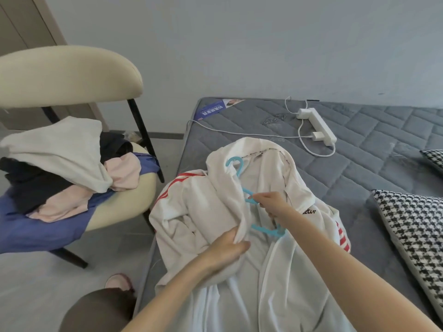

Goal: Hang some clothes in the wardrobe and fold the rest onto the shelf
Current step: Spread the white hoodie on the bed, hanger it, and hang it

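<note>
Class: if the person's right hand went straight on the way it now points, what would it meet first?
Probably the bunched fold of the white red-striped jacket, just beyond the light blue plastic hanger that the right hand pinches. It points up and left; depth is unclear.

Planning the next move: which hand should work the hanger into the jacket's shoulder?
Right. The right hand holds the blue hanger against the white jacket, so it can steer it; the left hand is busy gripping a fold of the jacket.
</note>
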